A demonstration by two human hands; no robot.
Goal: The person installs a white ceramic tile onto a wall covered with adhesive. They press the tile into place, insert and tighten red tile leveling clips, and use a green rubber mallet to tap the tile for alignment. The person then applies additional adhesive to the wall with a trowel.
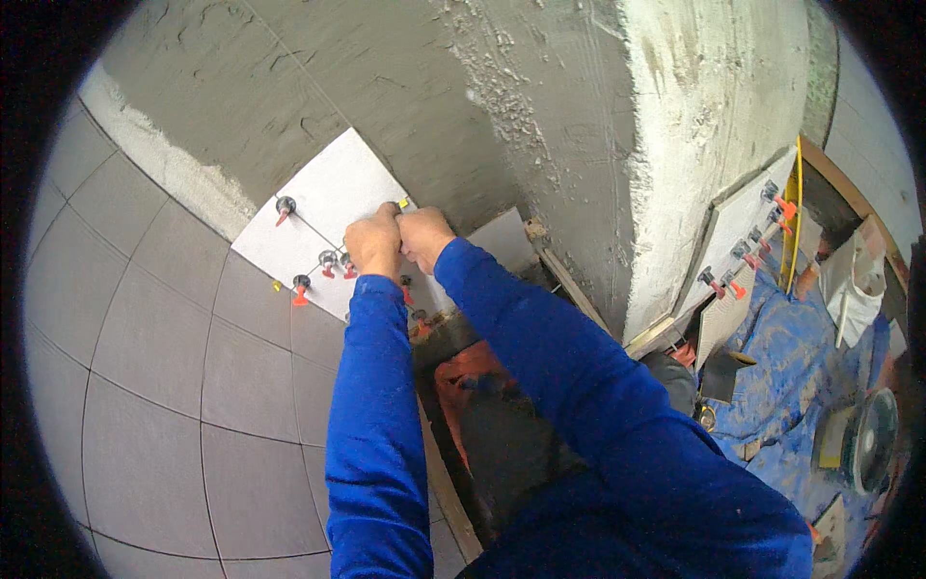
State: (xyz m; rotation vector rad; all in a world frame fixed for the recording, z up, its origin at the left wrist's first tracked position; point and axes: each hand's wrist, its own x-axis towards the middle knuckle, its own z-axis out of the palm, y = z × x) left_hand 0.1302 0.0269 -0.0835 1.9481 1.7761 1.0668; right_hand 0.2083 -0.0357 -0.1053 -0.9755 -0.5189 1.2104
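Observation:
My left hand (372, 241) and my right hand (424, 234) are closed side by side at the upper right part of a white tile panel (323, 179) laid against grey mortar. What their fingers hold is hidden; a small yellow piece (404, 204) shows just above them. Leveling clips with black caps and red handles sit along the joints, one at the upper left (285, 210), another at the lower left (301, 291), others (329, 262) beside and below my hands.
Grey tiles (154, 357) cover the left. A rough plastered column (694, 87) rises at the right, with more white tiles (719, 232) and clips on it. A blue sheet (781, 357), white bag (849, 289) and round container (868, 439) lie lower right. A wooden strip (569, 289) runs past the column.

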